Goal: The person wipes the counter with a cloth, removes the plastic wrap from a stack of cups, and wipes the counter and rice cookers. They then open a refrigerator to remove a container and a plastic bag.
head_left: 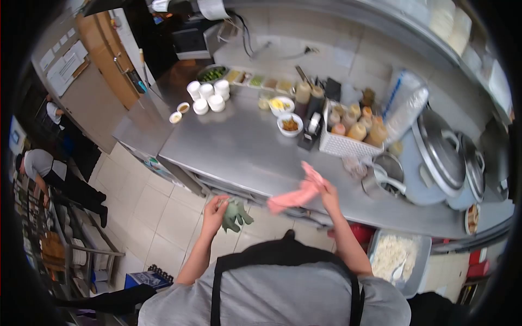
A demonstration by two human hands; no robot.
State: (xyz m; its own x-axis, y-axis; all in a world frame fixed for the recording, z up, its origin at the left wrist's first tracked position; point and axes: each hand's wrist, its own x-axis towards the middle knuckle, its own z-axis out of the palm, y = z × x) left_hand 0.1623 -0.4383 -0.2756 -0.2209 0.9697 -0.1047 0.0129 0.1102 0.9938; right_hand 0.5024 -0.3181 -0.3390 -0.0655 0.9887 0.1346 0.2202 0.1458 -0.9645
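My left hand [214, 214] is closed with a pinch on a green glove [235, 215], whose fingers dangle in front of the counter edge. My right hand [329, 198] grips a pink cloth [297, 197] that droops to the left over the front edge of the steel counter [228, 149]. The two hands are apart, one on each side of my body. Farther back on the counter, a white bowl of brown food [290, 125] and a small bowl with yellow pieces [281, 106] stand beyond the pink cloth.
A white basket of sauce bottles [348, 142] stands beside a tape dispenser [312, 127]. Stacked white cups [209, 96] are at the back left. Metal pots [385, 176] and large lids [440, 152] occupy the right. A tub of white grains [399, 255] sits low right. Another person [43, 168] bends at the left shelves.
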